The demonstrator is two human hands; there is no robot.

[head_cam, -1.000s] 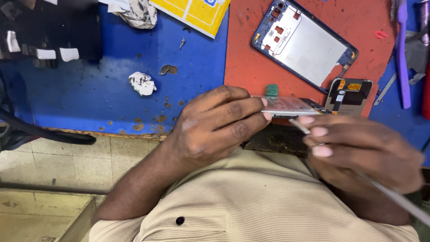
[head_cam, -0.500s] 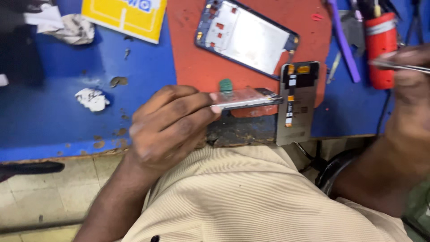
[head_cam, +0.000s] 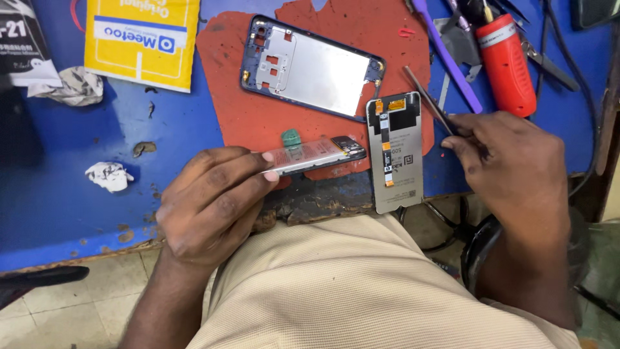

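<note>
Left hand (head_cam: pixel 210 210): narrow pinch grip, thumb and fingertips closed on one end of a slim, flat phone battery (head_cam: pixel 314 156), silvery and glossy, tilted on edge, far end dark, hanging just above the worn table edge. Right hand (head_cam: pixel 510 168): tight grip on thin metal tweezers (head_cam: pixel 429 100), slender and dull grey, tips aimed up and to the left, away from the battery.

Between the two hands: flat grey display panel (head_cam: pixel 395 152), rectangular, matte, with an orange flex strip down its back, lower end jutting past the table edge. Beyond it: phone frame (head_cam: pixel 313 68), dark blue rim, rounded corners, shiny metal plate inside, lying on a ragged red mat (head_cam: pixel 245 116). Underneath all: blue table (head_cam: pixel 58 194), scuffed, chipped at the front. Farther out: red cylindrical tool (head_cam: pixel 507 61), purple plastic pry stick (head_cam: pixel 445 55), yellow cardboard packet (head_cam: pixel 142 39), two crumpled white tissues (head_cam: pixel 108 176).

Against half a second ago: right hand lower and nearer the panel, now fully in view with the tweezers; battery held much as before in the left pinch; camera swung slightly left.
</note>
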